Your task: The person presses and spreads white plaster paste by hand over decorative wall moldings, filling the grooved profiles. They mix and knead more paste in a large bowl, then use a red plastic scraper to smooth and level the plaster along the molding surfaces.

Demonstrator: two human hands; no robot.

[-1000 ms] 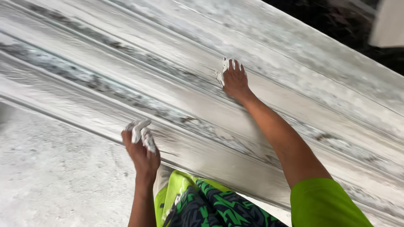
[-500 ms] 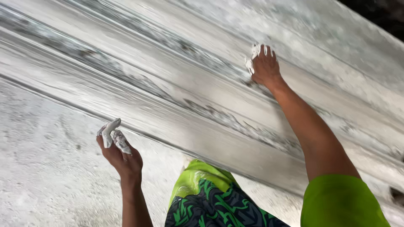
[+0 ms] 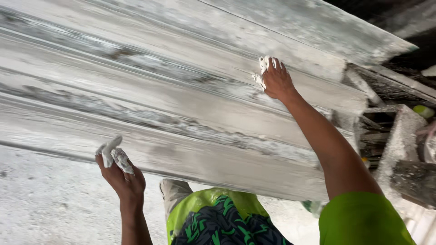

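A long white plaster moulding (image 3: 172, 109) with several ridges and grooves runs across the view, streaked grey and wet in places. My right hand (image 3: 275, 81) lies flat on its upper ridge near the right end, fingers spread and smeared with white plaster. My left hand (image 3: 120, 174) is raised just below the moulding's lower edge, off the surface, its fingers thickly coated in wet plaster. I cannot tell whether it holds a separate lump. My green sleeve (image 3: 363, 220) fills the lower right corner.
A dusty white floor (image 3: 45, 204) lies below the moulding. My green and dark patterned shorts (image 3: 218, 222) show at the bottom centre. At the right end stand rough plaster-caked wooden supports (image 3: 399, 149) and a dark gap (image 3: 408, 22).
My right hand has slid along the upper ridge toward the moulding's right end, which has come into view. My left hand has stayed raised below the lower edge.
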